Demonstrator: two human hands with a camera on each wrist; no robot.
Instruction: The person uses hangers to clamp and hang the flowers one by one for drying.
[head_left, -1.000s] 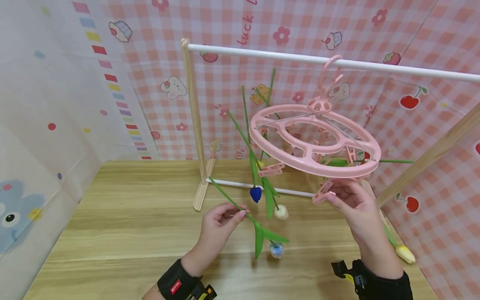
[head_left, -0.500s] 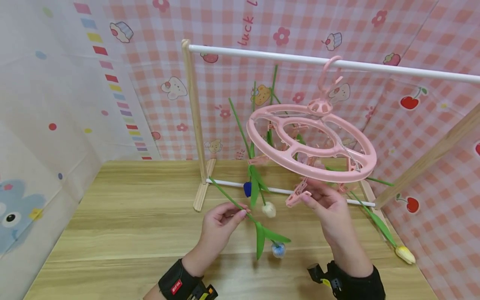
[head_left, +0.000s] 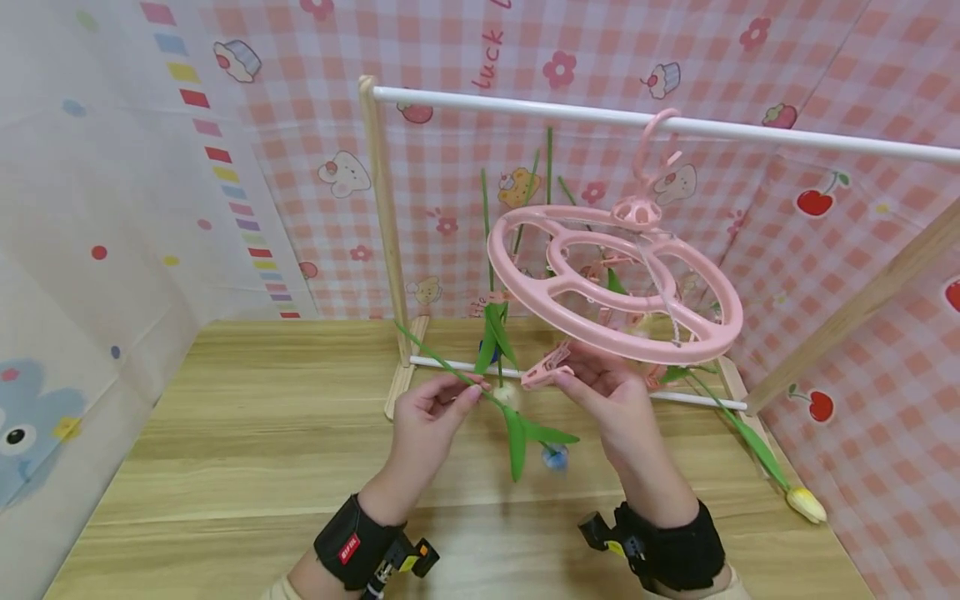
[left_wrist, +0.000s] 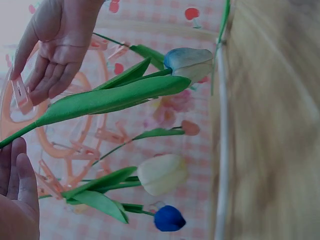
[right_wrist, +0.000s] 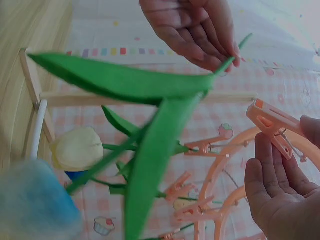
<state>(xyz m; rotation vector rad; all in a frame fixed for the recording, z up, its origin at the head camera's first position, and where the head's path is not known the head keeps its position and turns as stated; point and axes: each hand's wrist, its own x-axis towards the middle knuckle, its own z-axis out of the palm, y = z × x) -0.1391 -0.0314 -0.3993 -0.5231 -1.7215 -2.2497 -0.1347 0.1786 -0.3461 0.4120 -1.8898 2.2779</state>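
My left hand (head_left: 427,425) pinches the green stem of an artificial tulip (left_wrist: 115,97) between thumb and fingers. The tulip's pale blue and white bloom (right_wrist: 40,202) points down and toward the right. My right hand (head_left: 618,404) holds a pink clothespin (right_wrist: 272,122) by its handle end, just right of the stem. This clothespin is at the front of a round pink drying hanger (head_left: 600,336). In the left wrist view, a white tulip (left_wrist: 162,174) and a dark blue tulip (left_wrist: 169,218) hang from other clothespins, behind the held stem.
A white rod (head_left: 480,102) on wooden posts (head_left: 384,208) carries the hanger by its hook. A yellow tulip (head_left: 806,504) slants down at the right side of the wooden table (head_left: 247,467). A pink flower (left_wrist: 170,107) shows behind. Checked cloth covers the back wall.
My right hand has moved left with the clothespin, turning the hanger and its hanging flowers. My left hand has shifted slightly up and left with the tulip. Clothespin and stem are closer together.
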